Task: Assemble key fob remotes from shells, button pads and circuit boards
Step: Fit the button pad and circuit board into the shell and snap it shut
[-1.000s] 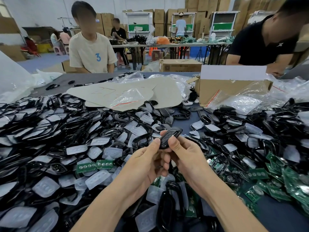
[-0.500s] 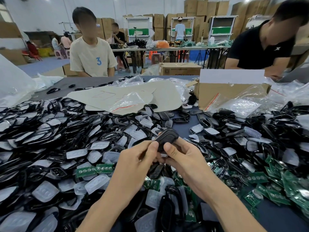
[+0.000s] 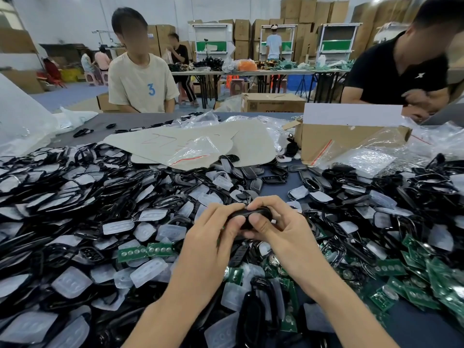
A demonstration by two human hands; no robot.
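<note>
Left hand [image 3: 213,237] and right hand [image 3: 278,229] both clamped on one black key fob [image 3: 253,214], thumbs pressing its near edge, fingers curled over the top; held low above the parts, centre of view. Half a second ago the fob stood tilted up between the fingertips with its face visible; now it lies level and mostly buried under the fingers, only a dark sliver showing. The hands have drawn closer together and dropped toward the pile. Dark grey table [image 3: 140,120] runs to the far edge. Biggest mass: heap of black shell frames [image 3: 62,187] over the whole left half, mixed with translucent button pads [image 3: 118,226]. Open cardboard box [image 3: 351,139] far right, clear plastic bags [image 3: 364,159] spilling against it. Pale card sheets [image 3: 175,141] with red scribble, far centre. Green circuit boards [image 3: 437,280] banked near right; two more [image 3: 144,251] lie just left of the left wrist. Seated person in a beige shirt [image 3: 143,81] across the table, another in a black shirt [image 3: 401,71] far right.
</note>
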